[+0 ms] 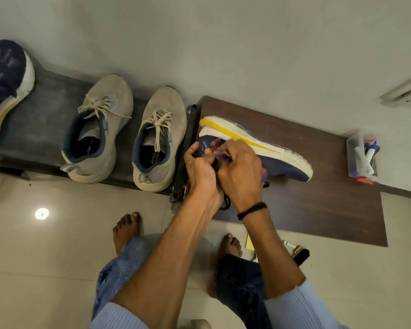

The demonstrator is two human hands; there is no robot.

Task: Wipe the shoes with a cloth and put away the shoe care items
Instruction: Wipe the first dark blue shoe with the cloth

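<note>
A navy shoe (280, 160) with a white and yellow sole lies on its side on a dark brown board (318, 205). My left hand (199, 169) grips the shoe at its collar. My right hand (240, 169) pinches the shoe's purple laces next to it. Two grey shoes (97, 129) (159, 138) stand upright on a dark low shelf (43, 129) to the left. A second navy shoe (5, 86) sits at the far left edge. No cloth shows in my hands.
A clear plastic box (362, 157) with small items stands at the board's right end by the wall. A brush (300, 255) and a yellow item (249, 242) lie on the tiled floor near my right foot. A blue cloth (119, 269) hangs by my left leg.
</note>
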